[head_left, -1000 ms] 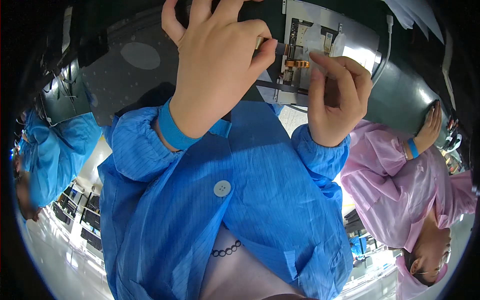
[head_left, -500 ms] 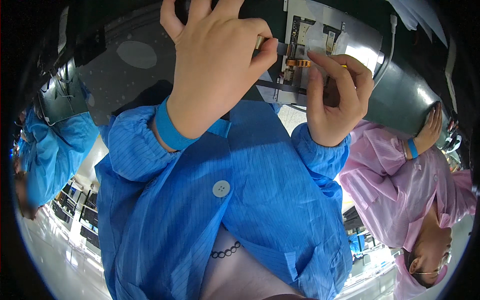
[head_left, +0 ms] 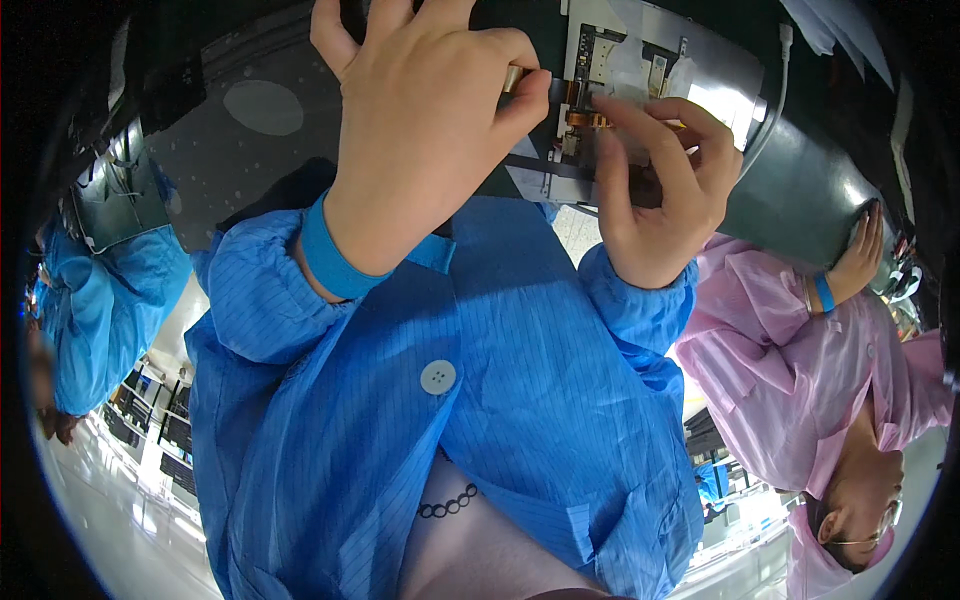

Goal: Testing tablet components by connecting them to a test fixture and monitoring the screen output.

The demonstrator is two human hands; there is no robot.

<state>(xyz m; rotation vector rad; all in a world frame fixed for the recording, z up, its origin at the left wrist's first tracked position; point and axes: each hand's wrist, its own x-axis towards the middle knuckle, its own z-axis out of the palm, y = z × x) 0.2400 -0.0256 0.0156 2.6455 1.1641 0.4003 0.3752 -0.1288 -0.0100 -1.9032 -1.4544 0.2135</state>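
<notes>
My left hand (head_left: 415, 120) is closed, thumb and index finger pinched on the end of a dark flat strip (head_left: 559, 91) that runs to a circuit board (head_left: 584, 65). A small brass-coloured piece (head_left: 513, 78) shows between these fingers; I cannot tell whether it is a ring. The board sits in an opened, flat metal-cased device (head_left: 712, 62). My right hand (head_left: 665, 185) hovers over the board, its thumb and index fingertips slightly apart beside an orange flex cable (head_left: 580, 119). The right fingers partly hide the board.
A white cable (head_left: 781, 90) curves along the device's right side on the dark green table (head_left: 800, 190). At right a co-worker in pink (head_left: 770, 370) rests a hand (head_left: 862, 255) on the table. Another person in blue (head_left: 115, 310) is at far left.
My right thumb and index finger have moved left, closer to the orange flex cable. My left hand keeps its pinch, shifting slightly left in the picture.
</notes>
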